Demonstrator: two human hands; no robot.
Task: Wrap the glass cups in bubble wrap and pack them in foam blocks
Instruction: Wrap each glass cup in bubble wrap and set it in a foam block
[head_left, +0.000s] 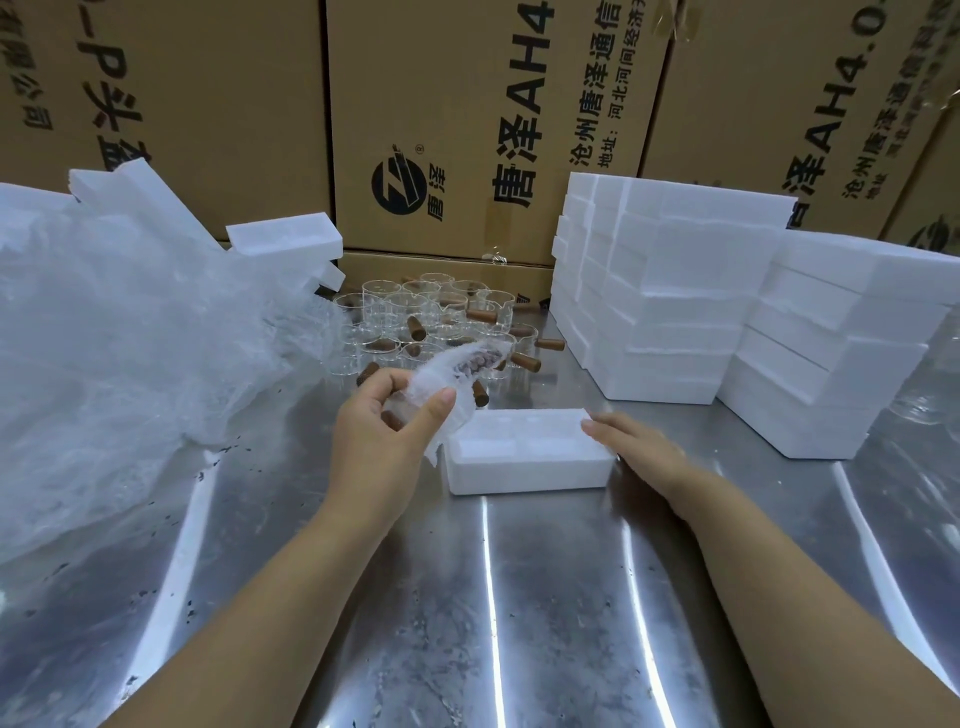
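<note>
My left hand (382, 428) grips a glass cup wrapped in bubble wrap (451, 376), its brown wooden handle showing through the wrap, held just above and left of an open white foam block (524, 452) with two moulded recesses. My right hand (636, 449) rests with straight fingers against the right end of that block. Behind them stand several bare glass cups (415, 317) with wooden handles, crowded together on the steel table (467, 597).
A big heap of bubble wrap (114, 353) fills the left side, with loose foam blocks (283, 236) on top of it. Stacks of foam blocks (670, 296) rise at the right. Printed cardboard boxes (467, 119) wall off the back.
</note>
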